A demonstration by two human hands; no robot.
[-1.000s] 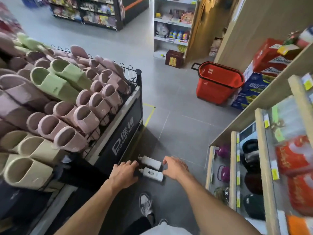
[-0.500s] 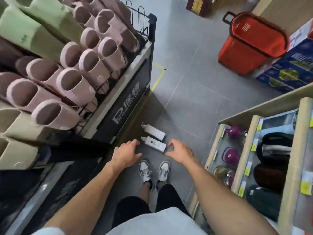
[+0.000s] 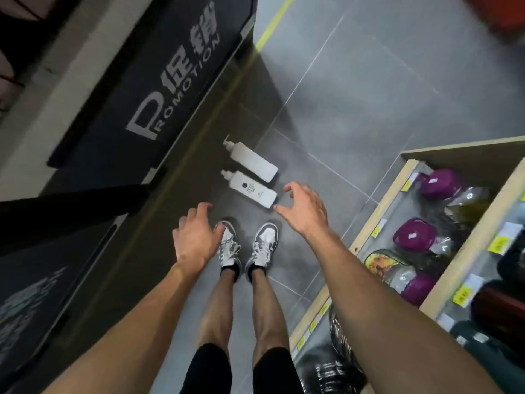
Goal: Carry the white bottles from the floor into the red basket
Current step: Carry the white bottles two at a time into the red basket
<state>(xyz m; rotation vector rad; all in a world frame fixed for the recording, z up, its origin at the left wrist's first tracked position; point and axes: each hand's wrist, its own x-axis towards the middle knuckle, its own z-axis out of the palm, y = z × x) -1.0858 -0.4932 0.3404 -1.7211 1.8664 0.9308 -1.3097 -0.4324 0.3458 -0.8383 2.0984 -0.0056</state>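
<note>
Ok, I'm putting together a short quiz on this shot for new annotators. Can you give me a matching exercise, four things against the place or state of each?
Things:
1. labelled bottle
2. plain bottle
3. right hand
4. purple containers

Places or states:
a. on the wooden shelf
b. lying on the floor, farther from the shoes
c. open, holding nothing
d. lying on the floor, nearer the shoes

Pairs: 1-d, 2-b, 3-c, 4-a.

The one head-worn wide-angle camera looks steeply down and slightly forward. The left hand (image 3: pixel 196 237) and right hand (image 3: pixel 305 211) sit near mid-frame, close to the lens; the grey tiled floor (image 3: pixel 355 109) beyond them lies farther off, blurred towards the edges.
</note>
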